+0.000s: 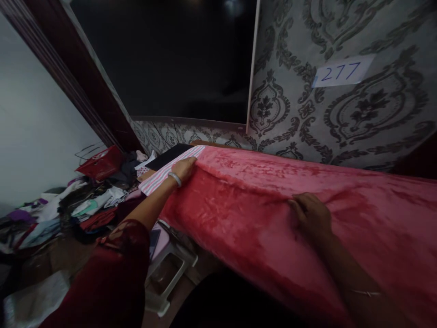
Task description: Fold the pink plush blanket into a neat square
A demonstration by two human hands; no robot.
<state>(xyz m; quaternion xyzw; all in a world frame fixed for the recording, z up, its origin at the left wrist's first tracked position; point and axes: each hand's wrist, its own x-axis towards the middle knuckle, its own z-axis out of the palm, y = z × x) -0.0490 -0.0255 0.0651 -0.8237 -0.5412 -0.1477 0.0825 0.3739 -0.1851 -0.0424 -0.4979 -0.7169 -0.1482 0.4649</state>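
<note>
A red and pink plush blanket [232,205] lies over a long raised surface and hangs down its near side. My left hand [186,169] is closed on the blanket at its left end, beside a striped cloth [164,175] in pink, white and grey. My right hand [314,216] pinches the blanket farther right, with fingers and thumb together on a raised ridge. That ridge runs through the plush between both hands. What the blanket covers is hidden.
Several clothes [99,205] lie heaped at the left with a red bag [100,163] on them. A plastic stool [167,269] stands below the blanket's left end. Behind are a large dark screen [177,59] and patterned wallpaper [293,109] with a paper [343,71] marked 277.
</note>
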